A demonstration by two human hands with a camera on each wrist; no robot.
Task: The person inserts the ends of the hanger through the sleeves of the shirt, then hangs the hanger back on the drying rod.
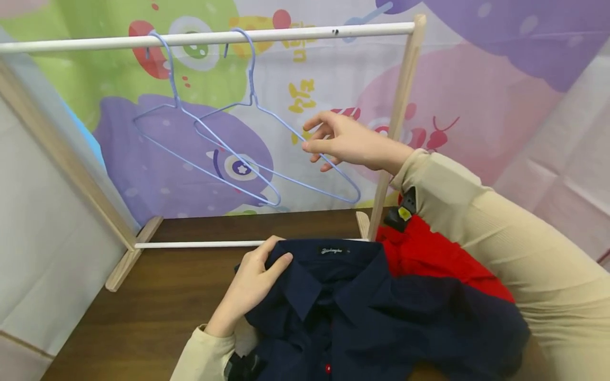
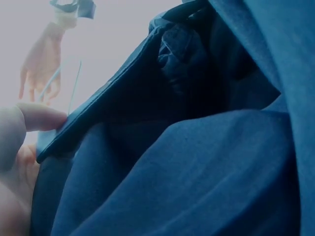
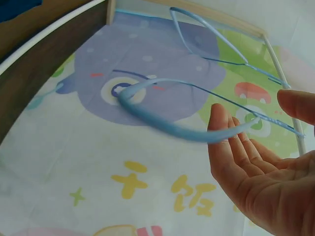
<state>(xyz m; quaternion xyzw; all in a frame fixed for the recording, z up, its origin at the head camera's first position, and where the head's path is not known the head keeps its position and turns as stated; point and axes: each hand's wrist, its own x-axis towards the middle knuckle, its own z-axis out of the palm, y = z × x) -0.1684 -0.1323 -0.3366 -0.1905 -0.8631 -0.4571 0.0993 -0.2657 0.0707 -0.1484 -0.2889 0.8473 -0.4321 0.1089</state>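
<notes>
A navy collared shirt (image 1: 362, 323) with a dark neck label and a red button is held up in front. My left hand (image 1: 252, 283) grips it beside the collar, thumb on top; close up in the left wrist view, the thumb (image 2: 44, 117) presses on the fabric edge. My right hand (image 1: 350, 140) is at the sloping side of the nearer blue wire hanger (image 1: 281, 122). In the right wrist view its fingers (image 3: 224, 157) touch or nearly touch the hanger (image 3: 172, 129), and the thumb stands well apart. That hanger hangs bare on the rail.
A second blue hanger (image 1: 224, 147) hangs to the left on the white rail (image 1: 305, 35). Wooden posts (image 1: 400, 95) and a lower white bar (image 1: 200, 245) form the rack. Red cloth (image 1: 438, 251) lies under my right forearm. A printed cartoon curtain (image 1: 324, 69) hangs behind.
</notes>
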